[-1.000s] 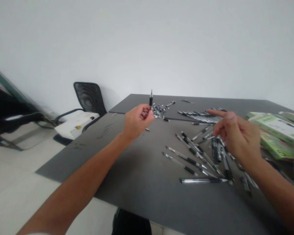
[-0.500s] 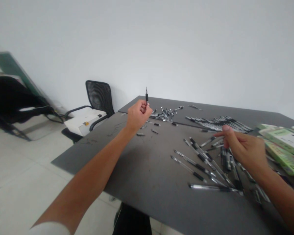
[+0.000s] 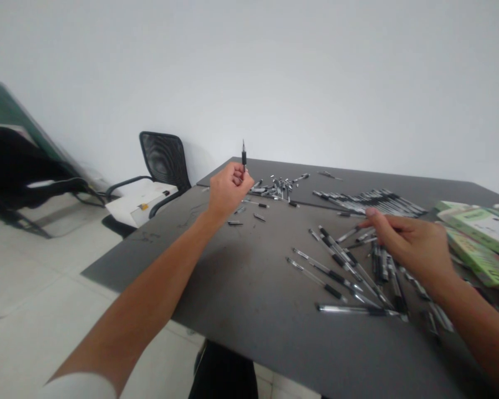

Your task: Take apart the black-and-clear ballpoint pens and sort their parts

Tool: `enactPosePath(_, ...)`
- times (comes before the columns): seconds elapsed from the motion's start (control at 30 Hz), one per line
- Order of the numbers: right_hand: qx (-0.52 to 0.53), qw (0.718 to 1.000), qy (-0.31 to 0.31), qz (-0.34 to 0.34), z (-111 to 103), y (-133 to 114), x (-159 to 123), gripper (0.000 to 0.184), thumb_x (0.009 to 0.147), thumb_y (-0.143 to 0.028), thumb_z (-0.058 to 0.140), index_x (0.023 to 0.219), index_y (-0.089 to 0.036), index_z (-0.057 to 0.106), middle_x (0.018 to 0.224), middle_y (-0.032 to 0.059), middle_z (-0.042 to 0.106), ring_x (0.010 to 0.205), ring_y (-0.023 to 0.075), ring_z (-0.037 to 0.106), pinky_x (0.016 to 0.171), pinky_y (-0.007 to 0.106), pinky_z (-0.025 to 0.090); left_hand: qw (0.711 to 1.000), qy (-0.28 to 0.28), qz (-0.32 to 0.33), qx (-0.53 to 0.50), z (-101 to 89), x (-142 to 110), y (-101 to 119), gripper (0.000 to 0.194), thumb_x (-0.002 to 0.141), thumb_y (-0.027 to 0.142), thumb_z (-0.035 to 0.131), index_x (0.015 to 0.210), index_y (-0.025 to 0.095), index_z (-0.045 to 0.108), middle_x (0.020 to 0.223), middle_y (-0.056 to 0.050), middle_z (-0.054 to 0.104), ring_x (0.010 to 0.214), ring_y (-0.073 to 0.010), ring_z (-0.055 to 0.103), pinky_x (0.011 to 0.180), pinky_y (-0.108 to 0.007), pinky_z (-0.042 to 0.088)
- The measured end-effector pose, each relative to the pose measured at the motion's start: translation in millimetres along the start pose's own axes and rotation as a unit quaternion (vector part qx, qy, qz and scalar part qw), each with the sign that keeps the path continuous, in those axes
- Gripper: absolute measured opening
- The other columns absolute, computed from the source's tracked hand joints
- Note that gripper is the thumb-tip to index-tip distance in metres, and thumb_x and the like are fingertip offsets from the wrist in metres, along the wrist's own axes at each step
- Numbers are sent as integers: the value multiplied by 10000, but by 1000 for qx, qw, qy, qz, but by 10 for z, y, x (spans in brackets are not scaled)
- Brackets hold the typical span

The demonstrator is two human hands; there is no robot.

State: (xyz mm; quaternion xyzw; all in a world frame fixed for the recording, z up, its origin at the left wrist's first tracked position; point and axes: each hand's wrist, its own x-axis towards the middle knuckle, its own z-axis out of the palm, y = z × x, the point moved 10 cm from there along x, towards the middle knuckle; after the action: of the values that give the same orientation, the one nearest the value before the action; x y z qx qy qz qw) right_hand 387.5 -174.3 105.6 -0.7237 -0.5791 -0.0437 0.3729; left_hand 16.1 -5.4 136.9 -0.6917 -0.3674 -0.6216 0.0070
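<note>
My left hand [image 3: 229, 188] is closed in a pinch around a pen [image 3: 244, 155], held upright above the table with its bare tip and black grip upward. My right hand [image 3: 413, 241] hovers over the loose pens at the right, thumb and index finger pressed together. Whatever may sit between those fingertips is too small to make out. Just left of them lies a clear pen [image 3: 347, 235]. Several pens with black grips [image 3: 336, 275] are scattered below, pointing different ways, some partly hidden by my right hand and forearm.
Small caps and pen parts [image 3: 280, 187] are heaped toward the back of the dark table [image 3: 249, 282]. A row of pens [image 3: 378, 202] lies behind my right hand. Green boxes [image 3: 478, 238] stack at the right. Beyond the left edge stands a black mesh chair [image 3: 164, 158] with a white box [image 3: 135, 205] on it.
My left hand, still gripping the pen, has moved slightly left and away from the small parts. My right index finger, stretched out earlier, has drawn in against the thumb. The view has shifted.
</note>
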Motion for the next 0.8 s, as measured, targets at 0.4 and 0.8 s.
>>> enactPosePath(0.4,-49,998,-43,-23,96,47,53,624,1004,-708,566,955,-188,908,537,41,669,527,222,647,573,315,405,1000,-14,-11,-10,12,17,-12,63,901,232,667,857,223,623,666,30,653,545,-120,594,574,-252,488)
enactPosePath(0.8,-54,997,-53,-2,-10,82,79,519,1020,-591,598,863,-187,884,579,49,686,569,220,646,624,324,409,999,-31,-6,12,51,-4,-22,47,882,213,692,872,222,647,683,33,663,578,-124,603,603,-254,486)
